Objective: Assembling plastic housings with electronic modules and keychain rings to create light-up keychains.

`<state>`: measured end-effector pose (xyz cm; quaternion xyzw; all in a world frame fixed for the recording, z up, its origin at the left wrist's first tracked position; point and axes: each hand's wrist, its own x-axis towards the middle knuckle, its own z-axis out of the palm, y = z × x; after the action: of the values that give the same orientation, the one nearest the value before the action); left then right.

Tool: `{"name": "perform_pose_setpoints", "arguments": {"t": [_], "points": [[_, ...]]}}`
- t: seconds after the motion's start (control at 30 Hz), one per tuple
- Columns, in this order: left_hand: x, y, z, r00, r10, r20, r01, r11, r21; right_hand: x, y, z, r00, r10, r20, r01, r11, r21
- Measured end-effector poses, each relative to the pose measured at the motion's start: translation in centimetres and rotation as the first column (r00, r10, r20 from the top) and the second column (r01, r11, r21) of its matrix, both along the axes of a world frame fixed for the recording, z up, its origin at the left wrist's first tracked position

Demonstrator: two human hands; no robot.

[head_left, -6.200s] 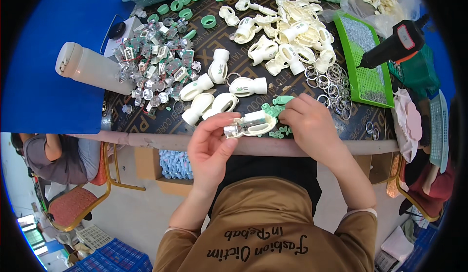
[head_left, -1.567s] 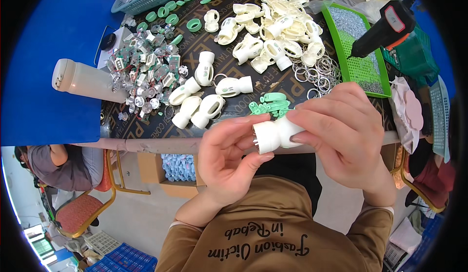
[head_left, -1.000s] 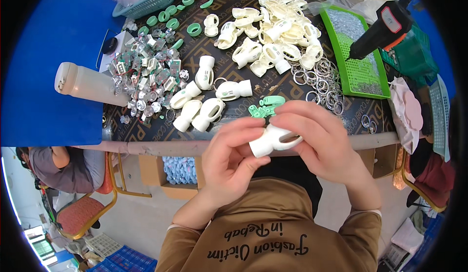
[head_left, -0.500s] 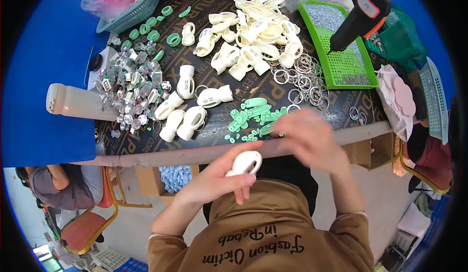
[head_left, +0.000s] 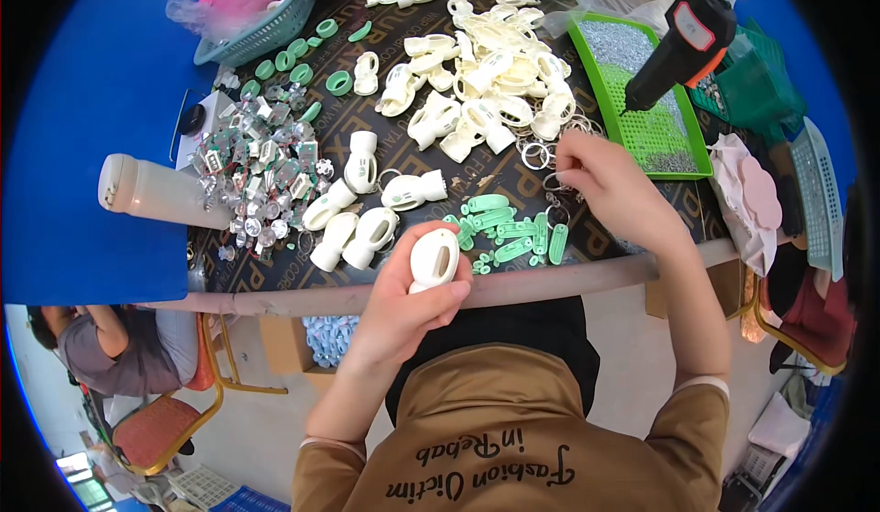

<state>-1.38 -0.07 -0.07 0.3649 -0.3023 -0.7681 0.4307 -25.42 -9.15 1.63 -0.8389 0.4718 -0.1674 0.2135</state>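
Observation:
My left hand (head_left: 408,297) is closed around a cream plastic casing (head_left: 434,257) with an oval slot, held upright over the table's near edge. Over the pile of metal key rings, my right hand (head_left: 610,187) has its fingers pinched together at a key ring (head_left: 554,182) with a short chain. The hand covers much of the ring pile. Just beyond my left hand lie green plastic pieces (head_left: 513,228), long ovals and small buttons. Several cream casings (head_left: 371,237) rest to the left of them, some with rings attached.
A large heap of cream casings (head_left: 486,81) fills the middle back. Clear and green electronic parts (head_left: 261,173) are piled left, near a whitish bottle (head_left: 156,191) and green bands (head_left: 339,82). An electric screwdriver (head_left: 674,49) hangs over a green tray (head_left: 704,165) of screws.
My right hand has moved away from the green pieces, up and right to the key rings. My left hand has raised the casing toward the table and turned it more upright.

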Motion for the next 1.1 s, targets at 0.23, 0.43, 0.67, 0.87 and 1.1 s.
{"name": "perform_pose_setpoints", "arguments": {"t": [0.23, 0.43, 0.67, 0.87, 1.1], "points": [[-2.2, 0.0, -0.3, 0.972, 0.206, -0.11, -0.208, 0.978, -0.01, 2.1, 3.6, 0.8, 0.445, -0.382, 0.81, -0.15, 0.86, 0.488], [-3.6, -0.5, 0.4, 0.951, 0.24, -0.197, -0.244, 0.97, 0.002, 3.1, 4.9, 0.8, 0.31, -0.392, 0.866, -0.311, 0.819, 0.482], [-3.8, -0.5, 0.2, 0.938, 0.235, -0.253, -0.239, 0.971, 0.014, 3.7, 5.5, 0.3, 0.259, -0.408, 0.875, -0.341, 0.809, 0.479], [-3.6, -0.5, 0.1, 0.942, 0.221, -0.252, -0.217, 0.975, 0.042, 3.8, 5.6, -0.1, 0.225, -0.433, 0.873, -0.349, 0.8, 0.487], [-3.5, -0.7, 0.1, 0.943, 0.235, -0.235, -0.222, 0.972, 0.08, 4.2, 5.8, 0.0, 0.248, -0.416, 0.875, -0.337, 0.809, 0.481]]}}
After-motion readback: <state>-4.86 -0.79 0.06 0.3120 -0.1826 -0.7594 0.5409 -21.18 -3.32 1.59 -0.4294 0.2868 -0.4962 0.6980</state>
